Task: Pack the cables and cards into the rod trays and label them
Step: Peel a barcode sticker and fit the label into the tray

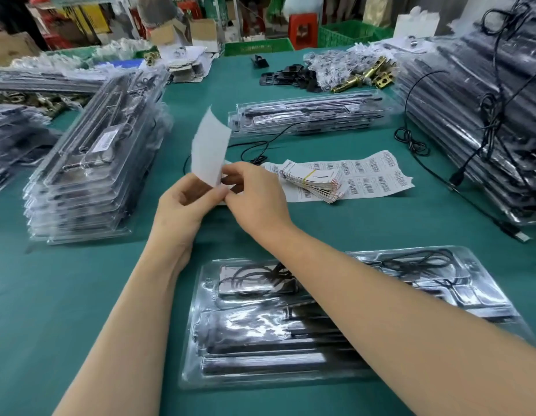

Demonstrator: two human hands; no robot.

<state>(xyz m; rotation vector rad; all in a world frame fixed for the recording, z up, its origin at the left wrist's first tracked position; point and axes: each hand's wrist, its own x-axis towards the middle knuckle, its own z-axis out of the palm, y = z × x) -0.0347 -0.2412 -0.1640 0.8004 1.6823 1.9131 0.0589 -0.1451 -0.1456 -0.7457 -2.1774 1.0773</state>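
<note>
Tray point(260, 334) of clear plastic lies flat on the green table point(80, 280), nearest the person. It has black rods in its long slots, a coiled cable point(260, 276) over a card in its far left pocket and a second coil point(422, 259) at its far right. The right forearm crosses above the tray.

Just beyond the tray the two hands meet in the air. The left hand point(182, 205) and right hand point(254, 193) each pinch the lower end of a white strip point(209, 145) between thumb and curled fingertips. The strip stands upright from the hands and bends at its top; whether a label is on it cannot be told.

Beyond the tray, right of the hands, a barcode sheet point(377, 175) lies flat, with a banded bundle of cards point(314, 181) on its left part. Farther beyond the tray sits a filled second tray point(305, 118), and a loose cable point(260, 145) lies between it and the hands.

Left of the tray and farther off stands a left stack point(89, 175) of filled trays, the top one bearing a label point(106, 141). Right of the tray rises a taller right stack point(476, 115) with cables draped over it. Far beyond the tray, brass fittings point(365, 76) lie in a heap.
</note>
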